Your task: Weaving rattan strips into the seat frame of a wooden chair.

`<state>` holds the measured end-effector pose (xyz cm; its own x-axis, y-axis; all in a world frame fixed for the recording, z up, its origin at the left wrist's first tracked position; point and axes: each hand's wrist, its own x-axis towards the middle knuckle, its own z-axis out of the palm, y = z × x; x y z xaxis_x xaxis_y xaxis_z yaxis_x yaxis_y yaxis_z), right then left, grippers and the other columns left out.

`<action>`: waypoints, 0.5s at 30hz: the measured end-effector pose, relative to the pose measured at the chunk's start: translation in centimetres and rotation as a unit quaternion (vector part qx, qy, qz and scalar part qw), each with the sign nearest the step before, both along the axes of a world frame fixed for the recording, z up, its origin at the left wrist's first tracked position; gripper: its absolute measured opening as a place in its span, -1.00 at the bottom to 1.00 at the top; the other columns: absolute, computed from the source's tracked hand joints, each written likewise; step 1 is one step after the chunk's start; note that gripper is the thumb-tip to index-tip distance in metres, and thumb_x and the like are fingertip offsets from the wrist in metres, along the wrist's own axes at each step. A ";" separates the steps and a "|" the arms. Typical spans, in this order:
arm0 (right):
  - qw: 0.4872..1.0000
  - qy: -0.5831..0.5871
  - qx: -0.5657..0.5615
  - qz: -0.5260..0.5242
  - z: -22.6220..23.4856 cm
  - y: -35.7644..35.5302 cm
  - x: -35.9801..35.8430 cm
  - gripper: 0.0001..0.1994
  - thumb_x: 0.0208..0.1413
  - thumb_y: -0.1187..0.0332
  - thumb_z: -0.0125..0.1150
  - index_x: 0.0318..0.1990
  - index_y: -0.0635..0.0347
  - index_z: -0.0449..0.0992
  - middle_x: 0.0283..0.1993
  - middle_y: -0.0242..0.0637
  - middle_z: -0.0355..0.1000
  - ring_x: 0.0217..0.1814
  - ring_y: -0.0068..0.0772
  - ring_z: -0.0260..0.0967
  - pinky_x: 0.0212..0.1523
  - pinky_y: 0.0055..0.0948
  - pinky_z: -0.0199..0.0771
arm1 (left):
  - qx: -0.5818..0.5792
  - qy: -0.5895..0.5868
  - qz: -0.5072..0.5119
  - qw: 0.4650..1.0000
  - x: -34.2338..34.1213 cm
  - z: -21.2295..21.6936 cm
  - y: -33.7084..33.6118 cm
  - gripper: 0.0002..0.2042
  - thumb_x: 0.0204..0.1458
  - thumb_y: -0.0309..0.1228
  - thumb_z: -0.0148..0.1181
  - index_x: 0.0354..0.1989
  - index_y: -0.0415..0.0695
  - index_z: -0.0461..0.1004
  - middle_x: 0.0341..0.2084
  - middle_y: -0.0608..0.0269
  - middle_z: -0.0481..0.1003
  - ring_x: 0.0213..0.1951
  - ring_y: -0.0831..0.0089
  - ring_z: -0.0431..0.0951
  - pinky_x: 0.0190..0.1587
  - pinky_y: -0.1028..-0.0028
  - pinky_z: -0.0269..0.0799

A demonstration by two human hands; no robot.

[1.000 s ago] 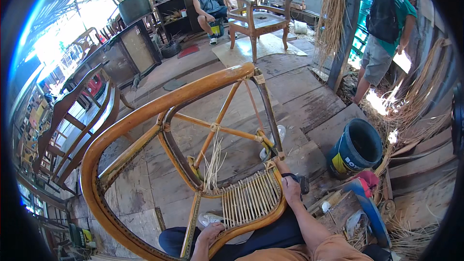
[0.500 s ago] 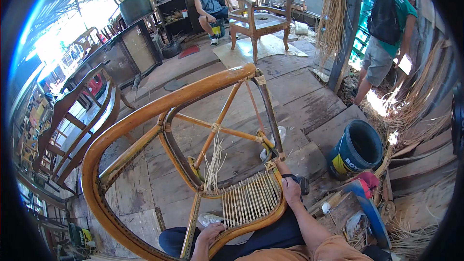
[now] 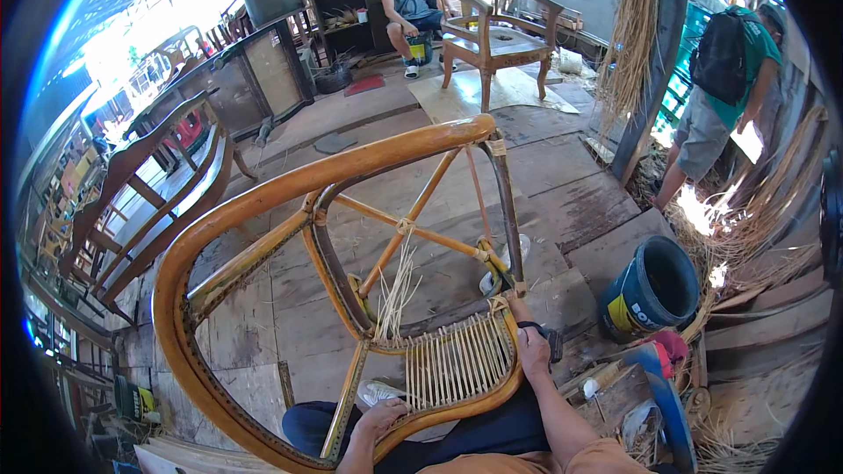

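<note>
A rattan chair frame (image 3: 320, 177) with a thick, glossy bent rail lies tilted across my lap. Parallel pale cane strands (image 3: 461, 364) span its near curved section, and loose strand ends (image 3: 399, 298) stick up beside them. My left hand (image 3: 379, 421) rests with bent fingers on the rim at the lower left end of the strands; its fingertips are partly hidden. On the opposite side, my right hand (image 3: 533, 353) is closed around the frame's edge by a wrapped joint. Next to its fingers is a dark object (image 3: 554, 345) I cannot make out.
A dark bucket (image 3: 650, 285) stands at the right, near a blue curved piece (image 3: 672, 404) and scattered fibre. Wooden chairs (image 3: 496, 44) stand ahead and at left. One person (image 3: 408, 13) sits at the back; another with a black backpack (image 3: 722, 57) bends by a post.
My view has turned slightly left, so the background sits further right. Both hands stay at nearly the same places on the chair frame. The person at right remains bent over.
</note>
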<state>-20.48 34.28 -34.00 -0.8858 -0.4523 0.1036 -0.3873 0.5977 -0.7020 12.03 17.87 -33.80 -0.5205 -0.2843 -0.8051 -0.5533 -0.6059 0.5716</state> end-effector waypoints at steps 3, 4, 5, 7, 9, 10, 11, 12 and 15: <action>1.000 0.005 0.006 0.001 0.3 -0.1 0.1 -0.73 0.09 0.17 -0.04 -0.41 0.19 0.44 -0.49 0.02 0.39 -0.42 0.09 0.35 -0.41 -0.09 0.33 | -0.002 -0.004 0.004 1.000 -0.2 0.5 0.1 -0.85 0.00 -0.40 0.13 -0.35 -0.23 0.44 -0.50 0.31 0.44 -0.44 0.55 0.39 -0.36 0.55 0.32; 1.000 0.005 0.002 0.002 0.3 -0.2 0.1 -0.73 0.09 0.19 -0.03 -0.42 0.21 0.43 -0.48 0.04 0.38 -0.41 0.11 0.35 -0.40 -0.10 0.33 | -0.002 -0.007 0.009 1.000 -0.2 0.7 0.2 -0.85 0.00 -0.40 0.13 -0.36 -0.23 0.44 -0.50 0.31 0.44 -0.44 0.56 0.39 -0.35 0.56 0.31; 1.000 0.005 -0.001 0.003 0.3 -0.2 0.1 -0.73 0.10 0.20 -0.02 -0.42 0.24 0.42 -0.47 0.06 0.37 -0.41 0.12 0.34 -0.40 -0.12 0.33 | -0.002 -0.007 0.012 1.000 -0.2 0.6 0.3 -0.85 0.00 -0.40 0.13 -0.36 -0.23 0.44 -0.50 0.31 0.44 -0.44 0.56 0.39 -0.35 0.56 0.31; 1.000 0.004 0.000 0.005 0.1 -0.2 0.0 -0.73 0.10 0.20 -0.02 -0.42 0.24 0.42 -0.47 0.06 0.37 -0.41 0.12 0.35 -0.39 -0.11 0.33 | -0.005 -0.003 0.006 1.000 -0.2 0.4 0.3 -0.86 -0.01 -0.39 0.13 -0.36 -0.22 0.44 -0.51 0.34 0.43 -0.44 0.56 0.38 -0.35 0.57 0.30; 1.000 0.003 0.001 0.010 -0.2 -0.2 -0.1 -0.74 0.10 0.21 -0.02 -0.42 0.24 0.42 -0.47 0.06 0.37 -0.40 0.11 0.35 -0.39 -0.11 0.33 | -0.020 -0.004 -0.007 1.000 -0.2 0.6 0.3 -0.87 -0.02 -0.40 0.13 -0.37 -0.20 0.44 -0.51 0.35 0.42 -0.44 0.56 0.37 -0.34 0.57 0.30; 1.000 0.005 -0.004 0.004 -0.4 -0.1 -0.1 -0.74 0.09 0.20 -0.02 -0.41 0.22 0.43 -0.48 0.05 0.37 -0.41 0.13 0.34 -0.40 -0.09 0.32 | -0.034 -0.005 -0.024 0.999 -0.1 0.8 0.3 -0.87 -0.02 -0.40 0.12 -0.37 -0.19 0.44 -0.51 0.35 0.42 -0.44 0.56 0.37 -0.34 0.58 0.29; 1.000 0.006 -0.008 -0.001 -0.5 -0.1 -0.1 -0.74 0.09 0.19 -0.03 -0.40 0.19 0.44 -0.50 0.05 0.37 -0.43 0.14 0.33 -0.41 -0.06 0.31 | -0.035 -0.006 -0.018 0.999 0.0 0.7 0.2 -0.87 -0.02 -0.40 0.12 -0.37 -0.19 0.44 -0.51 0.35 0.42 -0.44 0.56 0.37 -0.34 0.58 0.29; 1.000 0.005 -0.009 0.005 -0.5 -0.2 -0.1 -0.74 0.09 0.19 -0.03 -0.40 0.19 0.44 -0.50 0.05 0.37 -0.43 0.14 0.33 -0.41 -0.06 0.31 | -0.040 0.005 -0.024 0.999 0.0 0.5 0.2 -0.88 -0.02 -0.40 0.12 -0.37 -0.18 0.45 -0.51 0.36 0.42 -0.44 0.57 0.37 -0.34 0.58 0.29; 1.000 0.007 -0.012 0.001 -0.3 -0.1 -0.1 -0.74 0.09 0.19 -0.03 -0.40 0.20 0.44 -0.49 0.04 0.38 -0.42 0.13 0.34 -0.40 -0.07 0.32 | -0.044 0.010 -0.022 0.999 -0.2 1.1 0.4 -0.90 -0.04 -0.42 0.10 -0.38 -0.16 0.45 -0.51 0.36 0.41 -0.43 0.57 0.37 -0.33 0.56 0.29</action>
